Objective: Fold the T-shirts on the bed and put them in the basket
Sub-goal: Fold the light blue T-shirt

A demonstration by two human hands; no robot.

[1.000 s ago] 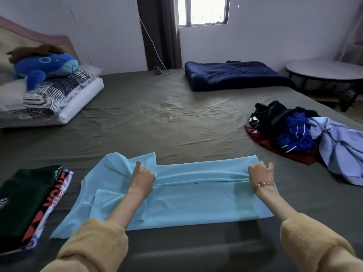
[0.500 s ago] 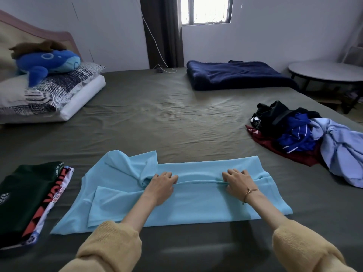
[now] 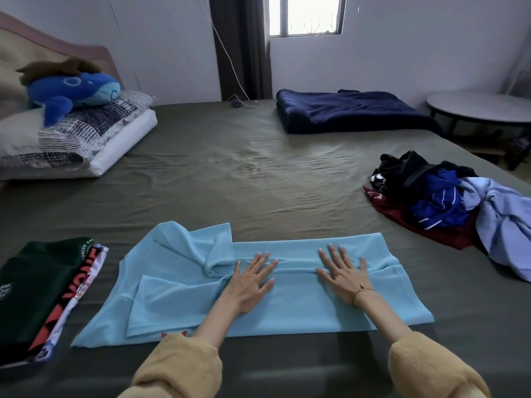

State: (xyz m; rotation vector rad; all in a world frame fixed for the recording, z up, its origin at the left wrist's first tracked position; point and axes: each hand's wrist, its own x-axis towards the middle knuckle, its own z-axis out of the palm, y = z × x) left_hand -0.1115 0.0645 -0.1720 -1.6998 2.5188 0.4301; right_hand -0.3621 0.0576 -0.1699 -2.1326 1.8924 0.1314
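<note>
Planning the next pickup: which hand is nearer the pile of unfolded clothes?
Right. The right hand lies flat on the light blue T-shirt, on the side toward the pile of unfolded clothes; the left hand presses the shirt's middle, farther away.

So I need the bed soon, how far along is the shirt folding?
Done: two folded shirts are stacked at the near left. In hand: the light blue shirt is folded lengthwise, with the left hand and right hand pressing it flat, and still needs folding smaller. Left: a heap of clothes on the right is unfolded. No basket is in view, so nothing looks put away yet.
</note>
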